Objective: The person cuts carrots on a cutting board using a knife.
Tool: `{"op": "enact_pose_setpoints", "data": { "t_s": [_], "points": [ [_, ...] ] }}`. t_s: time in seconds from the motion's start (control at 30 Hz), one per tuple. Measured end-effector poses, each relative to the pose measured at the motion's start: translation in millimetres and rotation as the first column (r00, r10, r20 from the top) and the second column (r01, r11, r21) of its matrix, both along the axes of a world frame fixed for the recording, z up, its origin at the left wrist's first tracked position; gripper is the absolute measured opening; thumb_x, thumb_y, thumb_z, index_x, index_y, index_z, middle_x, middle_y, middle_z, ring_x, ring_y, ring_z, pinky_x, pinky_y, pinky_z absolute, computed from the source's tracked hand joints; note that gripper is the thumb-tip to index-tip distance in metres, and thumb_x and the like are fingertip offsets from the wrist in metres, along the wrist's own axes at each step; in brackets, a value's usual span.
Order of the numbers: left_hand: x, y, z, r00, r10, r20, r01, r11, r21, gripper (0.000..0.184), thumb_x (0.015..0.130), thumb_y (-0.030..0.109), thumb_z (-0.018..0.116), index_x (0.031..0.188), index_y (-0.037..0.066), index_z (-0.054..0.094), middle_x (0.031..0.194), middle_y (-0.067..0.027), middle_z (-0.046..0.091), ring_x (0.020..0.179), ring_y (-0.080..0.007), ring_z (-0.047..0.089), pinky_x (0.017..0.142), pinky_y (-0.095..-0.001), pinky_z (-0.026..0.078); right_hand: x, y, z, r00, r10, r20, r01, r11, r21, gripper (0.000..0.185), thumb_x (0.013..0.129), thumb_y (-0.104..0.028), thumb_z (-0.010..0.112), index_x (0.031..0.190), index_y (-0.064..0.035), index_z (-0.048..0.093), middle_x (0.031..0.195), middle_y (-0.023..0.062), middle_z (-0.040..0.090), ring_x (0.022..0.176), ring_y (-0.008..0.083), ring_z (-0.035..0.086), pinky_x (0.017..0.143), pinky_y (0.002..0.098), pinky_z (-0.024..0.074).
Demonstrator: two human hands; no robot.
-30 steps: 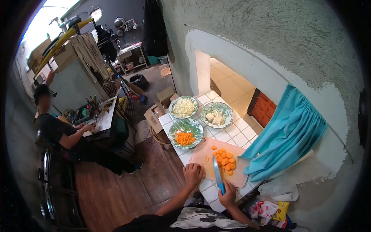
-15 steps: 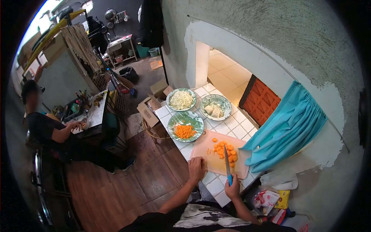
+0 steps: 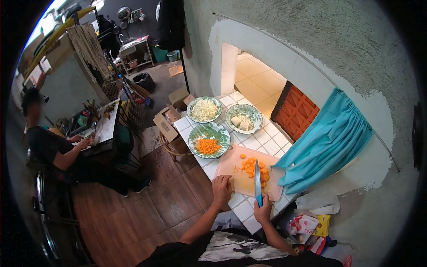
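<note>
My right hand [image 3: 263,209] is wrapped round the blue handle of a knife [image 3: 258,184], whose blade points away over the carrot slices. Those orange carrot slices [image 3: 250,165] lie on a pink cutting board [image 3: 272,194]. At the board's near left edge rests my left hand [image 3: 222,189], its fingers bent, with nothing visible in them. Beyond the board, one green-patterned plate [image 3: 215,130] bears chopped carrot [image 3: 208,146]. Behind it a plate holds pale shredded vegetable [image 3: 204,110]. A third plate [image 3: 257,116] carries pale chunks [image 3: 241,123] and small pieces.
A teal curtain [image 3: 327,142] hangs at the counter's right, beside a wall opening. Plastic bags [image 3: 304,224] lie below right. Cardboard boxes [image 3: 166,127] stand left of the tiled counter [image 3: 244,210]. Another person [image 3: 49,147] works at a table far left.
The knife blade has swung from the left side of the carrot slices to their right part. The head view has shifted, and my left hand stays at the board's edge.
</note>
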State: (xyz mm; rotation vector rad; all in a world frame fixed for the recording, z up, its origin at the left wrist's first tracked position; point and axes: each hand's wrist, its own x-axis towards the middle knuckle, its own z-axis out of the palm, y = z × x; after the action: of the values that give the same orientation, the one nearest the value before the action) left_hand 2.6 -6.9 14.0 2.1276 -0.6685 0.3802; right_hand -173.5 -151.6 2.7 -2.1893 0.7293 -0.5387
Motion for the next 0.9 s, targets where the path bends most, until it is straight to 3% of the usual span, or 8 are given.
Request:
{"op": "enact_pose_setpoints", "data": {
  "t_s": [0.03, 0.43, 0.6, 0.67, 0.9],
  "points": [
    [-0.7, -0.7, 0.7, 1.000, 0.013, 0.001, -0.013, 1.000, -0.002, 0.021, 0.084, 0.004, 0.067, 0.105, 0.008, 0.067, 0.099, -0.0084, 0.066, 0.096, -0.0285, 0.061, 0.083, -0.0404, 0.043, 0.3, -1.6, -1.6, 1.000, 0.004, 0.008, -0.004, 0.998, 0.068, 0.040, 0.084, -0.017, 0.071, 0.119, -0.0047, 0.055, 0.103, 0.0200, 0.066, 0.097, 0.0428, 0.061, 0.087, 0.0534, 0.0444],
    [0.3, -2.6, 5.3, 0.999, 0.039, -0.011, -0.039, 0.998, -0.046, 0.018, 0.083, 0.004, 0.070, 0.101, 0.008, 0.068, 0.096, -0.0083, 0.066, 0.091, -0.0287, 0.061, 0.081, -0.0402, 0.043, 2.4, 0.1, 8.5, 0.998, 0.024, 0.051, -0.031, 0.989, 0.145, 0.032, 0.082, -0.015, 0.070, 0.111, -0.0050, 0.060, 0.092, 0.0155, 0.067, 0.092, 0.0392, 0.061, 0.083, 0.0499, 0.0444],
    [-2.3, -1.7, 3.8, 0.999, 0.040, -0.019, -0.041, 0.998, -0.039, 0.019, 0.083, 0.005, 0.070, 0.102, 0.008, 0.068, 0.096, -0.0082, 0.066, 0.091, -0.0288, 0.061, 0.081, -0.0403, 0.042, 1.6, 0.1, 6.8, 0.999, 0.047, 0.002, -0.047, 0.998, 0.050, 0.037, 0.082, -0.014, 0.069, 0.117, -0.0042, 0.062, 0.097, 0.0171, 0.068, 0.095, 0.0413, 0.061, 0.086, 0.0513, 0.0451],
    [-2.5, -1.8, 4.6, 0.998, 0.050, -0.031, -0.051, 0.998, -0.031, 0.019, 0.084, 0.006, 0.070, 0.103, 0.008, 0.068, 0.096, -0.0085, 0.066, 0.092, -0.0289, 0.061, 0.081, -0.0406, 0.042, 4.0, 1.4, 9.4, 0.994, 0.035, 0.100, -0.029, 0.998, -0.063, 0.036, 0.080, -0.012, 0.070, 0.113, -0.0028, 0.063, 0.083, 0.0136, 0.066, 0.081, 0.0358, 0.064, 0.081, 0.0478, 0.0480],
    [-2.5, -2.8, 1.5, 0.998, 0.063, -0.025, -0.064, 0.997, -0.045, 0.017, 0.086, 0.007, 0.070, 0.103, 0.008, 0.068, 0.096, -0.0091, 0.066, 0.092, -0.0293, 0.061, 0.081, -0.0410, 0.042, 3.6, -1.5, 11.4, 0.995, 0.084, 0.047, -0.086, 0.996, 0.032, 0.039, 0.080, -0.014, 0.068, 0.117, -0.0031, 0.063, 0.099, 0.0182, 0.068, 0.096, 0.0414, 0.062, 0.089, 0.0513, 0.0442]
  ]
}}
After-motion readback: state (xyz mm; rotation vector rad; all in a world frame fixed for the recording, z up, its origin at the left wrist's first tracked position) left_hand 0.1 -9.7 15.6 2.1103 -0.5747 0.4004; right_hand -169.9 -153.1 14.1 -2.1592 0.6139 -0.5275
